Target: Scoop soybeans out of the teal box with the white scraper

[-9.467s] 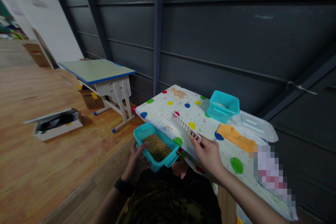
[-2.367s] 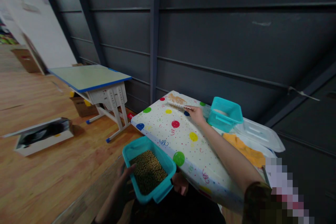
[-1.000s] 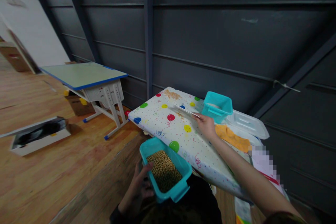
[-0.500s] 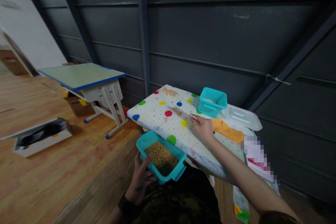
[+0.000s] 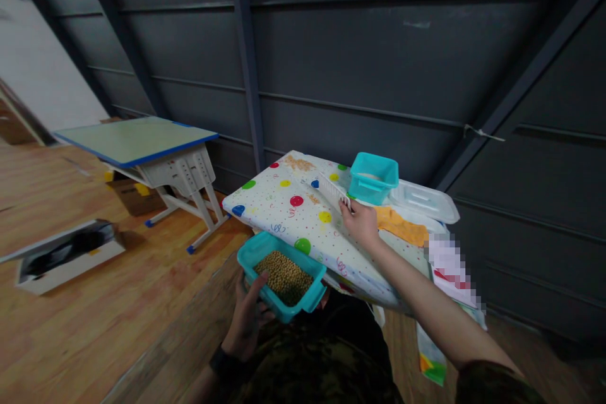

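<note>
My left hand (image 5: 246, 309) grips the left side of a turquoise plastic container (image 5: 310, 306), its thumb over the rim. Tan soybeans (image 5: 284, 274) cover the bottom, with darker green beans at the near end. The container is tilted slightly, just below the table's front edge. Closed around the handle of a white comb-like tool (image 5: 331, 189), my right hand (image 5: 360, 221) is over the table. Ridges or slots show along the tool; its exact kind is unclear. A small patch of tan bits (image 5: 313, 199) lies beside it, and a larger patch (image 5: 300, 165) is near the far left corner.
The table (image 5: 265, 202) has a dotted balloon-print cover. A second turquoise container (image 5: 374, 177) with pale contents, a clear lid (image 5: 426, 201) and an orange cloth (image 5: 402, 226) are on its right. A desk (image 5: 137, 139) stands left, an open white box (image 5: 71, 259) on the floor.
My right hand has turned the white tool so that its ridged face shows. The left hand still holds the container. The whole view has shifted slightly.
</note>
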Demonstrator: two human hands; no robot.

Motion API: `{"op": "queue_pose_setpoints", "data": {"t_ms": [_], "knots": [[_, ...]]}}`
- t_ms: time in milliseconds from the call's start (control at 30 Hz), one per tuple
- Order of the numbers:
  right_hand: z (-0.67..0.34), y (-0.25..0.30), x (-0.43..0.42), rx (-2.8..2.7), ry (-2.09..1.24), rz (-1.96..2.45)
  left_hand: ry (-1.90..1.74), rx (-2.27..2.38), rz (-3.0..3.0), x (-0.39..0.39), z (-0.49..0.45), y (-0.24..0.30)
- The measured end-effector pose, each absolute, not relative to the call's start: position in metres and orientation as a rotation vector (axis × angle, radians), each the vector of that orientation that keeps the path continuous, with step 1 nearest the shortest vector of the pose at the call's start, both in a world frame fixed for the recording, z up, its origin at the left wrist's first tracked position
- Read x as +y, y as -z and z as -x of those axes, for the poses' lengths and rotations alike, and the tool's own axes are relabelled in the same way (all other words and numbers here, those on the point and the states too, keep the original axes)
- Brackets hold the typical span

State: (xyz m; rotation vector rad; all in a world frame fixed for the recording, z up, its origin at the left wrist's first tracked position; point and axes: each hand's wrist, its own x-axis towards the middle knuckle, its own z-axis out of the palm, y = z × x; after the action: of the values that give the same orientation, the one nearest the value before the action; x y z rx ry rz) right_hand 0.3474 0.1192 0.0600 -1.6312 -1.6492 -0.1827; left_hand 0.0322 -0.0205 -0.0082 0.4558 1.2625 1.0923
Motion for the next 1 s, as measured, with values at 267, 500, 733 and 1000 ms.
{"op": "queue_pose_setpoints", "data": {"t_ms": [267, 500, 733, 1000], "knots": [[-0.336, -0.065, 0.11, -1.706, 0.12, 1.498, -1.114, 1.276, -0.473, -0.023, -0.041, 0.001], [-0.322, -0.058, 0.104, -1.774, 0.089, 1.522, -1.142, 1.263, -0.452, -0.021, -0.042, 0.011], [-0.333, -0.061, 0.109, -1.661, 0.177, 1.607, -1.185, 1.26, -0.441, -0.017, -0.04, 0.017], [-0.32, -0.064, 0.094, -1.787, 0.093, 1.591, -1.23, 1.258, -0.448, -0.019, -0.038, 0.013]]}}
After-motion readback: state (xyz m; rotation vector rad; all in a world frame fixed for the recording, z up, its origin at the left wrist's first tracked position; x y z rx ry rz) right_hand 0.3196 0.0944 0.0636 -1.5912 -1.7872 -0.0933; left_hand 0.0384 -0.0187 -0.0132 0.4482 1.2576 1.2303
